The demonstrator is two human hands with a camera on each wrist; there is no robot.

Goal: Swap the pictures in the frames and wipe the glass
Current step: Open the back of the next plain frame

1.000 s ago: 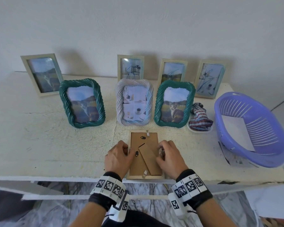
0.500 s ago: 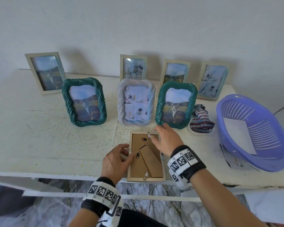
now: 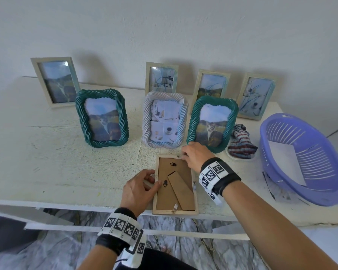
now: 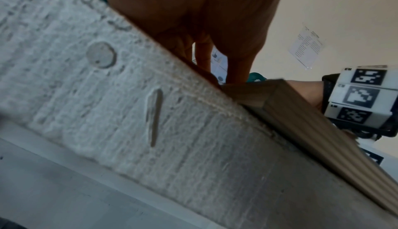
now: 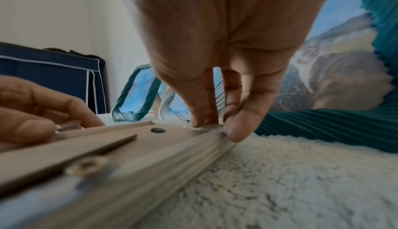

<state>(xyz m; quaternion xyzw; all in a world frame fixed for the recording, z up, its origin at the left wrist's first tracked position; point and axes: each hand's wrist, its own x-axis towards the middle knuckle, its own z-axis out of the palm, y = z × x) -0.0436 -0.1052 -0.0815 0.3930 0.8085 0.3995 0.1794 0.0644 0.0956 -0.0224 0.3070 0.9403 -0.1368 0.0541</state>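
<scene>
A light wooden frame lies face down near the table's front edge, its brown backing board and fold-out stand facing up. My left hand grips the frame's left rim, thumb over the backing near a black turn clip. My right hand pinches the frame's far right corner, where a small tab sits. In the right wrist view my right hand has its thumb on the outer moulding of the frame, while my left hand holds the opposite rim. The picture and glass are hidden underneath.
Behind stand two green rope frames, the second close behind my right hand, and a white rope frame. Several plain frames lean against the wall. A striped cloth and a purple basket holding paper sit right.
My right hand has moved from the frame's right rim up to its far right corner. My left hand has stayed at the left rim, shifting slightly.
</scene>
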